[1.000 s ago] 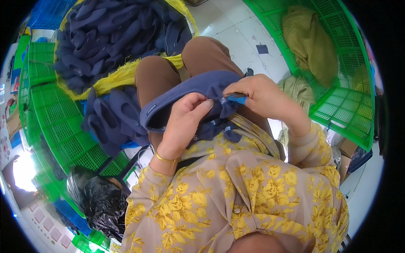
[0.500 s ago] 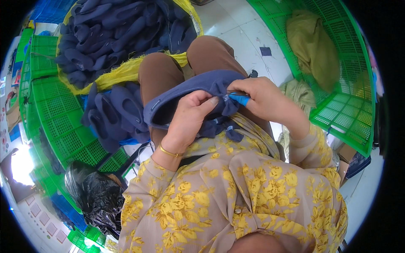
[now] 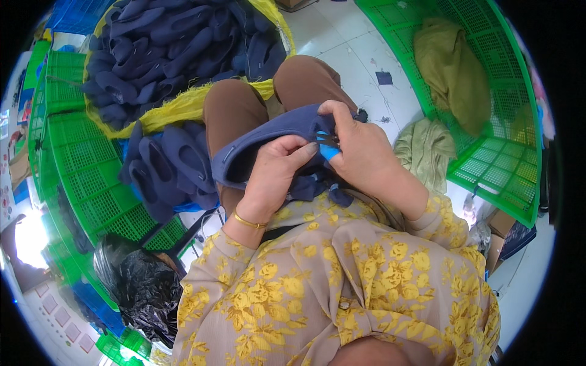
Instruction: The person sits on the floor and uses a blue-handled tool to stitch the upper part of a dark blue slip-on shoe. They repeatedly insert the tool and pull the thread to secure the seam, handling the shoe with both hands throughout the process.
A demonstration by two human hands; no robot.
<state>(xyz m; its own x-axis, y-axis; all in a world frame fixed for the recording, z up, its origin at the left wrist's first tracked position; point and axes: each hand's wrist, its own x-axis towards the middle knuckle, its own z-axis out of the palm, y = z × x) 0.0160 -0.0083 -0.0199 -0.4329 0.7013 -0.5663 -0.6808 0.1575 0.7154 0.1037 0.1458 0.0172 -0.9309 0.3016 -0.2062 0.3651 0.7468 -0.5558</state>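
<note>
A navy-blue soft fabric shoe upper (image 3: 262, 143) lies curved across the lap, opening facing left, its edge pinched beside a small bright-blue clipper tool (image 3: 328, 148).

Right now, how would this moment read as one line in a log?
left hand: holds navy fabric piece | right hand: grips small blue tool at its edge | navy pieces piled ahead

The person wears a long-sleeved beige blouse (image 3: 342, 287) printed with yellow flowers, fitted with a small round button (image 3: 345, 303), plus brown trousers (image 3: 244, 110) and a thin gold bangle (image 3: 247, 221) on the left wrist.
</note>
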